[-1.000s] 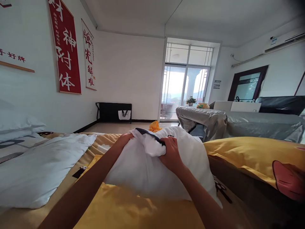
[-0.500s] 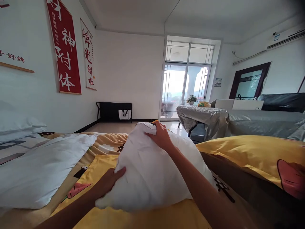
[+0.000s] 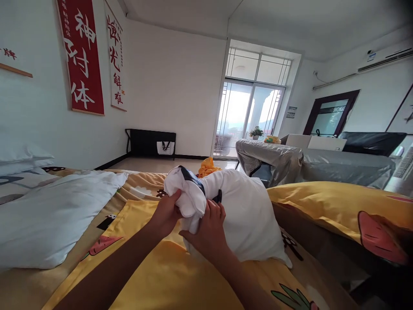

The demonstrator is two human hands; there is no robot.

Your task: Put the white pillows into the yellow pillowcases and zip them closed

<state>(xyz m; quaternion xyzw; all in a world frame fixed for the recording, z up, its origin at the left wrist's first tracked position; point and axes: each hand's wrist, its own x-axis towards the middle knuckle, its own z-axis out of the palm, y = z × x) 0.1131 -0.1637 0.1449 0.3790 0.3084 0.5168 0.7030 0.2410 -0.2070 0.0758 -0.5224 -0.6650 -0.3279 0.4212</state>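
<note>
A white pillow (image 3: 245,215) lies in front of me, its near-left end bunched up. Around that bunched end runs a black band (image 3: 193,180), with a small dark piece (image 3: 220,196) sticking up beside my right fingers; I cannot make out what it is. My left hand (image 3: 167,214) is closed on the left side of the bunched end. My right hand (image 3: 209,228) grips the pillow just right of it, fingers curled over the cloth. Beneath the pillow spreads a yellow pillowcase (image 3: 145,275) with a carrot print.
Another white pillow (image 3: 64,215) rests on the left. A plump yellow pillow (image 3: 322,202) is on the right. Behind lies crumpled yellow-orange cloth (image 3: 209,168). Farther back are a plastic-covered table (image 3: 271,153), a black bench (image 3: 145,142) and a white bag (image 3: 165,147).
My left hand has moved up and right, my right hand down toward it. The pillow's left end is now bunched between them, and the black band shows. The view has shifted slightly.
</note>
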